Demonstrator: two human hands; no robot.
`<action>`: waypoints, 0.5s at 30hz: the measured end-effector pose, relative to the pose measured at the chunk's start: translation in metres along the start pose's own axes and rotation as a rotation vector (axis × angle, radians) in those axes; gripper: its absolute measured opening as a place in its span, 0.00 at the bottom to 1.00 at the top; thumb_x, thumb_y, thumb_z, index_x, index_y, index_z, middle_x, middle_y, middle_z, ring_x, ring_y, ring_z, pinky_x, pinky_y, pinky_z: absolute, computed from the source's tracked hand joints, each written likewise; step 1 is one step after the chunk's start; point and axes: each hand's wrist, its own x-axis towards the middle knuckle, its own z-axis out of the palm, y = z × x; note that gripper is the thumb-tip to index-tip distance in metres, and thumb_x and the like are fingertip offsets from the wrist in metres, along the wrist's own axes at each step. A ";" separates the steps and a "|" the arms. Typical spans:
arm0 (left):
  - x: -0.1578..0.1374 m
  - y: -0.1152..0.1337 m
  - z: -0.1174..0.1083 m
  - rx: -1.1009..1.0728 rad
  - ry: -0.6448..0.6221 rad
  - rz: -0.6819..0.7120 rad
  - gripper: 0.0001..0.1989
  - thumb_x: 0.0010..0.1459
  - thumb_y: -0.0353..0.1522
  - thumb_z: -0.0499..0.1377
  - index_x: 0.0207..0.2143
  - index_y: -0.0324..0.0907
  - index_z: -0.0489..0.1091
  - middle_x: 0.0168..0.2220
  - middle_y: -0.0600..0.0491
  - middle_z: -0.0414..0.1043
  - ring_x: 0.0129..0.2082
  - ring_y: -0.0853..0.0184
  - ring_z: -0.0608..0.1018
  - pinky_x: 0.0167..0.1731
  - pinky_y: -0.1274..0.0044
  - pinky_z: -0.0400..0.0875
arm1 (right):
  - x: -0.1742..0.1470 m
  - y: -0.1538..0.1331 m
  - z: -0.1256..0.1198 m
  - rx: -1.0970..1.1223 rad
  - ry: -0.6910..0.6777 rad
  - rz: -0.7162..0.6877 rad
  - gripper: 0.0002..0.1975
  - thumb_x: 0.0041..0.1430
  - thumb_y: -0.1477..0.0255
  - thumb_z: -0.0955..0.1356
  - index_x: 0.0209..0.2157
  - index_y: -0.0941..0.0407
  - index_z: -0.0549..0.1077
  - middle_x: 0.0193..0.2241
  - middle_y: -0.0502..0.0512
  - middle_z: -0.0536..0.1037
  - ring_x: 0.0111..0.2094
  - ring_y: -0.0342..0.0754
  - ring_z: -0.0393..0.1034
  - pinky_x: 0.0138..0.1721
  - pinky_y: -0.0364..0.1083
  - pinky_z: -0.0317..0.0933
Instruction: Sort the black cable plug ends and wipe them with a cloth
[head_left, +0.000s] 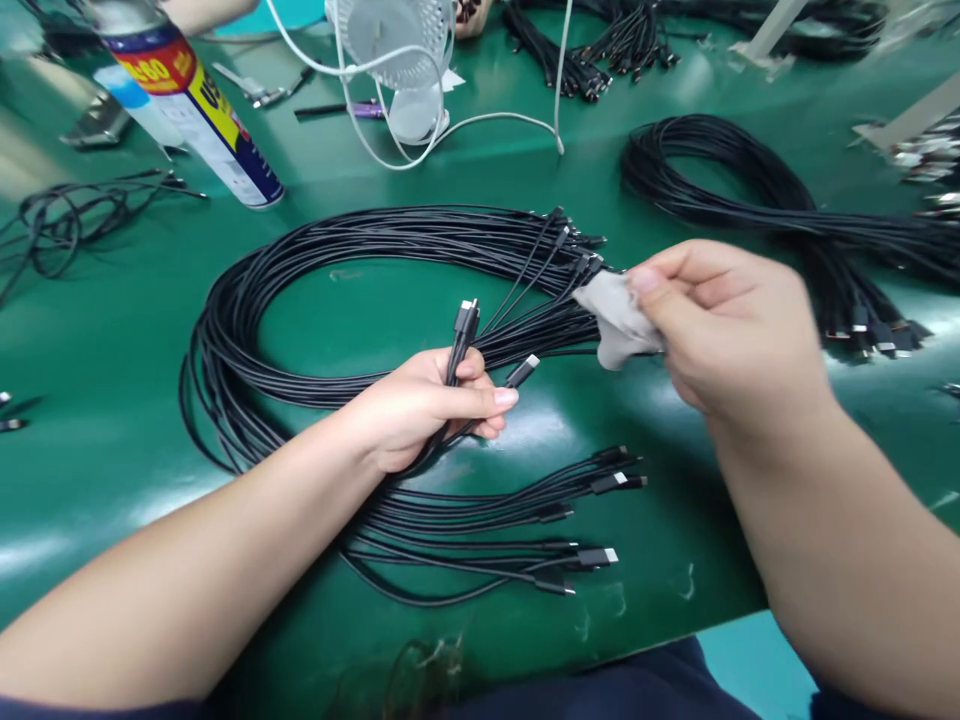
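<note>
My left hand point(450, 405) is closed around several black cable ends near the middle of the table. Their connectors point(464, 322) poke up past the fingers, and one more plug point(523, 371) sticks out beyond the thumb. In my right hand point(731, 325), thumb and fingers pinch a crumpled whitish cloth point(619, 315), which hangs to the left. A large coil of black cables point(247, 290) lies flat around and behind the left hand. Below that hand, loose cable ends with connectors point(600, 557) fan out to the right.
A spray can point(217, 130) stands at the back left. Near it are a white fan point(394, 50) with a white cord point(510, 117) and a purple-black pen point(337, 111). Another cable coil point(720, 170) lies at right, a tangled cable point(67, 220) at far left. Another person's hand point(472, 17) shows behind.
</note>
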 end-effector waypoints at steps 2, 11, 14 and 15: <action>0.000 0.001 0.000 0.001 -0.003 -0.008 0.22 0.43 0.24 0.68 0.23 0.41 0.53 0.17 0.61 0.65 0.19 0.74 0.74 0.23 0.83 0.66 | -0.001 -0.001 -0.004 0.057 0.083 -0.002 0.08 0.56 0.69 0.70 0.24 0.53 0.70 0.16 0.46 0.71 0.16 0.41 0.64 0.19 0.42 0.59; -0.001 0.004 0.000 0.065 -0.017 -0.037 0.21 0.46 0.23 0.66 0.23 0.42 0.52 0.17 0.57 0.71 0.20 0.73 0.74 0.24 0.83 0.63 | -0.011 -0.004 -0.001 0.140 -0.094 0.088 0.06 0.57 0.71 0.70 0.26 0.54 0.73 0.19 0.48 0.74 0.20 0.43 0.69 0.20 0.43 0.66; -0.001 0.005 0.000 0.077 -0.018 -0.037 0.21 0.47 0.22 0.66 0.24 0.42 0.52 0.17 0.57 0.71 0.20 0.73 0.74 0.24 0.83 0.64 | -0.012 -0.007 0.000 0.116 -0.104 0.062 0.06 0.57 0.72 0.70 0.26 0.54 0.73 0.19 0.47 0.74 0.20 0.41 0.69 0.20 0.41 0.65; -0.002 0.005 0.000 0.078 -0.018 -0.038 0.21 0.47 0.22 0.66 0.24 0.42 0.52 0.17 0.58 0.70 0.20 0.73 0.74 0.25 0.83 0.64 | -0.012 -0.008 -0.001 0.092 -0.095 0.046 0.06 0.57 0.72 0.70 0.26 0.54 0.73 0.19 0.47 0.74 0.20 0.41 0.69 0.20 0.41 0.64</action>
